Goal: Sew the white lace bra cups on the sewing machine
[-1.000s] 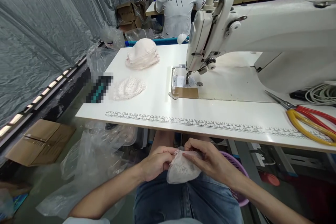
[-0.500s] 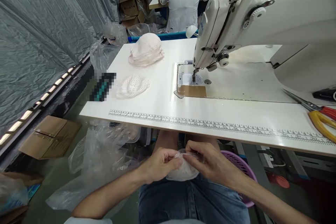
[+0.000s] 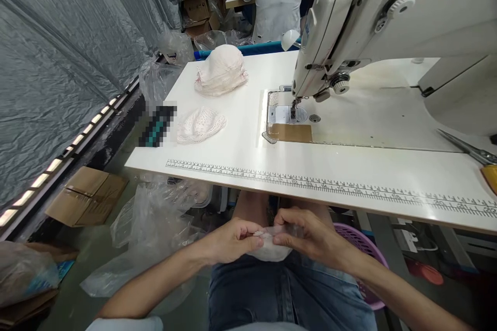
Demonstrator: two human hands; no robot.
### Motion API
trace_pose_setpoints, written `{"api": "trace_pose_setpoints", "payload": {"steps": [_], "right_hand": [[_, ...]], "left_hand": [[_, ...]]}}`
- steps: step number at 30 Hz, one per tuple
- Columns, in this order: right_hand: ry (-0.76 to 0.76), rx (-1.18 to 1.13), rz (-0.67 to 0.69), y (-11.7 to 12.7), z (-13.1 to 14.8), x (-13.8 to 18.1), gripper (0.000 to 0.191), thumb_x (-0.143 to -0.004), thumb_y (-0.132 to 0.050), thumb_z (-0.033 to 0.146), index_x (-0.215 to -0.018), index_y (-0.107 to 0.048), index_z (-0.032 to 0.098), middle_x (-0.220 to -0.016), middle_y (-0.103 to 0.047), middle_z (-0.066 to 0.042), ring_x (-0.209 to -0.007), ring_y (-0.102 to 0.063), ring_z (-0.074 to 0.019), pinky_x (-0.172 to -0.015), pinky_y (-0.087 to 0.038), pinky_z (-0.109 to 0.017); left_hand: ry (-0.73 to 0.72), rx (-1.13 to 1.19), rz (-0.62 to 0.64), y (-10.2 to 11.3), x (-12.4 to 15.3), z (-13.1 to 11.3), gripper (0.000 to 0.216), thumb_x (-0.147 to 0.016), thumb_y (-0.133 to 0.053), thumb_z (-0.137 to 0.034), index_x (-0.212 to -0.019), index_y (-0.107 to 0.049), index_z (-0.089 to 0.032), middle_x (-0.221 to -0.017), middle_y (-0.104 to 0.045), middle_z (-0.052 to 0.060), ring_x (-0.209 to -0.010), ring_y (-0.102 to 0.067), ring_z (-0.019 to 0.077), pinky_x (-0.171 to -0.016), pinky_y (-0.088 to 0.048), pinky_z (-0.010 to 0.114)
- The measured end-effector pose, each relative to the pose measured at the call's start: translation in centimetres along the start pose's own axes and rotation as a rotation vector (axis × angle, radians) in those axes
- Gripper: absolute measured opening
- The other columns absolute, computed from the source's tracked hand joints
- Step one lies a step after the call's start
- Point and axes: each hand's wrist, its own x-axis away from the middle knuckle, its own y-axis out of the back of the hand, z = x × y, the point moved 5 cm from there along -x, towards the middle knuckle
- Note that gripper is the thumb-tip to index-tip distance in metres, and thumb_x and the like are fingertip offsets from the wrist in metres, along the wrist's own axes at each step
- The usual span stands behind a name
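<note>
Over my lap, below the table edge, both hands pinch a small piece of sheer white fabric (image 3: 272, 249). My left hand (image 3: 235, 240) grips its left upper edge between thumb and fingers. On the opposite side my right hand (image 3: 305, 235) holds the same edge, fingers closed. The fabric hangs down in a rounded shape between them; its exact kind is unclear. On the table lie a pale dotted lace-edged fabric cup (image 3: 202, 125) and, behind it, a stack of pale pink fabric cups (image 3: 222, 70).
A white sewing machine (image 3: 330, 46) stands on the table (image 3: 233, 158) at right. Scissors (image 3: 471, 150) lie at the right edge. Beneath are a purple basket (image 3: 359, 240) and plastic bags (image 3: 155, 232); a cardboard box (image 3: 87, 196) sits left. A person (image 3: 277, 5) sits ahead.
The camera view has shifted slightly, so the table and machine appear moved. My hands stay on the fabric, with my right fingers slightly repositioned along its edge.
</note>
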Motion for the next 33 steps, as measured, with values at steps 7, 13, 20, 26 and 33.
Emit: {"api": "trace_pose_setpoints", "payload": {"steps": [7,13,20,26,33], "right_hand": [[0.069,0.11,-0.014,-0.5,0.1,-1.2,0.016,-0.088,-0.051,0.031,-0.08,-0.053,0.019,-0.071,-0.056,0.0,-0.067,-0.052,-0.0143,-0.057,-0.038,-0.023],[0.314,0.472,-0.458,-2.0,2.9,0.6,0.025,-0.09,-0.048,0.031,-0.11,-0.048,0.017,-0.103,-0.056,-0.013,-0.092,-0.054,-0.0241,-0.074,-0.048,-0.036],[0.288,0.443,-0.547,-3.2,1.9,0.5,0.019,-0.094,-0.037,0.027,-0.093,-0.053,0.017,-0.08,-0.061,-0.008,-0.071,-0.057,-0.0206,-0.062,-0.048,-0.032],[0.061,-0.044,-0.29,-1.0,-0.7,0.1,0.029,-0.094,-0.039,0.035,-0.08,-0.056,0.017,-0.063,-0.053,0.0,-0.056,-0.049,-0.0128,-0.05,-0.035,-0.022],[-0.005,-0.271,-0.131,-1.3,-1.6,0.9,0.032,-0.094,-0.039,0.043,-0.085,-0.056,0.017,-0.07,-0.05,0.001,-0.061,-0.042,-0.0111,-0.053,-0.032,-0.021]], "left_hand": [[-0.103,-0.298,-0.252,1.5,0.6,0.0,0.025,-0.08,-0.058,-0.033,-0.069,-0.067,-0.012,-0.066,-0.05,-0.001,-0.059,-0.042,0.0077,-0.053,-0.027,0.02],[0.025,0.12,-0.338,1.3,-1.0,2.0,0.039,-0.068,-0.068,-0.047,-0.066,-0.055,-0.011,-0.053,-0.045,-0.004,-0.047,-0.042,0.0065,-0.046,-0.034,0.019],[-0.078,0.39,-0.302,-0.2,-1.3,0.8,0.031,-0.076,-0.065,-0.042,-0.08,-0.056,-0.013,-0.072,-0.06,0.002,-0.074,-0.06,0.013,-0.078,-0.048,0.029],[-0.159,-0.069,-0.378,1.2,1.8,-0.1,0.024,-0.088,-0.048,-0.03,-0.106,-0.058,-0.018,-0.098,-0.064,0.008,-0.092,-0.06,0.0174,-0.083,-0.047,0.03],[-0.148,-0.457,-0.381,0.7,0.0,-0.3,0.024,-0.076,-0.053,-0.018,-0.098,-0.061,-0.019,-0.088,-0.063,0.002,-0.083,-0.055,0.0167,-0.075,-0.041,0.026]]}}
